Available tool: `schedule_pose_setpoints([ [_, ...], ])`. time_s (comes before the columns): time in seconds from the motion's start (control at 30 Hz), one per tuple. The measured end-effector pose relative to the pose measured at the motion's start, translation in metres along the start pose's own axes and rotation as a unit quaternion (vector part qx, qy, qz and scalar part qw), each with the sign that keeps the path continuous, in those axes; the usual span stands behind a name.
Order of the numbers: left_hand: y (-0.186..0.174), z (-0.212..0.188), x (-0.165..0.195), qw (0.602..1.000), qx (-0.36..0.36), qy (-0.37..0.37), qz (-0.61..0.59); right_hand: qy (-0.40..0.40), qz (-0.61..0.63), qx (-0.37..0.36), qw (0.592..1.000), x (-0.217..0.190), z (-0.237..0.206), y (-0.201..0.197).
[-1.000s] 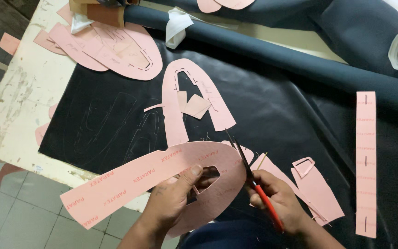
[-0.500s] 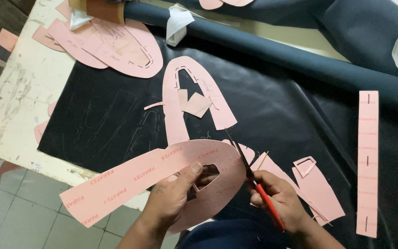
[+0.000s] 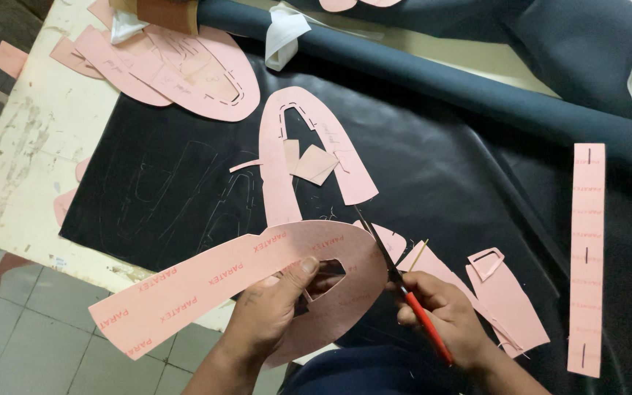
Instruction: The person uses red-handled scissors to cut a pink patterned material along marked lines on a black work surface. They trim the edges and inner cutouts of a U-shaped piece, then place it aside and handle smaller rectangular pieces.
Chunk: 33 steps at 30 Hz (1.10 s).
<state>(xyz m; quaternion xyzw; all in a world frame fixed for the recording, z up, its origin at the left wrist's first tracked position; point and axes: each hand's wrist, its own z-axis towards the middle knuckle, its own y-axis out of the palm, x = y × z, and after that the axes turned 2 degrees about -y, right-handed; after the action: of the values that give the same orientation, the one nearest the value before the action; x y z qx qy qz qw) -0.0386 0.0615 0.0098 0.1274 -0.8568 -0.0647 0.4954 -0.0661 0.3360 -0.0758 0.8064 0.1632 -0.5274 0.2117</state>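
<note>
Almost nothing has shifted since a moment ago: my left hand [image 3: 272,311] still pins the big pink pattern piece [image 3: 257,271] at the near edge of the tabletop [image 3: 31,146], and the scissors [image 3: 404,292] have only crept a touch along its right rim. My left thumb lies flat on top of the card beside its cut-out window, the other fingers curled underneath, so the grip is closed on the sheet; its long arm sticks out past the table's near edge to my left. My right hand [image 3: 440,318] is wrapped tight round the red handles, fingers folded in, and the dark blades point away from me, only narrowly apart, touching the card's curved edge. Under it all lies the black sheet [image 3: 184,183] with faint traced outlines. Beyond the blades sits a horseshoe-shaped pink piece [image 3: 276,168]; a long pink strip [image 3: 587,256] lies well off toward the right edge, and a stack of pink pieces [image 3: 184,73] rests at the far left corner.
</note>
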Motion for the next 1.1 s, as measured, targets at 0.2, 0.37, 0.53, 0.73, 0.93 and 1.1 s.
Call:
schedule_pose_setpoints([
  [0.2, -0.001, -0.003, 0.002, 0.997, 0.013, -0.002, 0.080, 0.021, -0.022, -0.018, 0.999, -0.007, 0.007, 0.001],
  [0.37, 0.003, -0.004, 0.001, 1.000, -0.009, 0.011, 0.027, 0.015, 0.009, -0.019, 1.000, -0.008, 0.007, 0.002],
  [0.53, 0.001, -0.003, -0.001, 0.995, 0.003, -0.018, 0.095, 0.010, 0.062, -0.030, 0.998, -0.002, 0.006, -0.001],
  [0.73, 0.001, -0.001, -0.003, 0.999, -0.024, 0.018, 0.041, 0.007, 0.000, -0.020, 1.000, 0.004, 0.004, -0.006],
  [0.93, 0.003, 0.000, 0.002, 0.997, -0.006, -0.027, 0.076, 0.028, 0.054, -0.028, 0.998, 0.003, 0.008, -0.004],
  [1.1, -0.001, 0.000, 0.003, 0.992, -0.002, -0.049, 0.113, 0.034, 0.034, -0.021, 0.999, 0.000, 0.006, -0.006],
])
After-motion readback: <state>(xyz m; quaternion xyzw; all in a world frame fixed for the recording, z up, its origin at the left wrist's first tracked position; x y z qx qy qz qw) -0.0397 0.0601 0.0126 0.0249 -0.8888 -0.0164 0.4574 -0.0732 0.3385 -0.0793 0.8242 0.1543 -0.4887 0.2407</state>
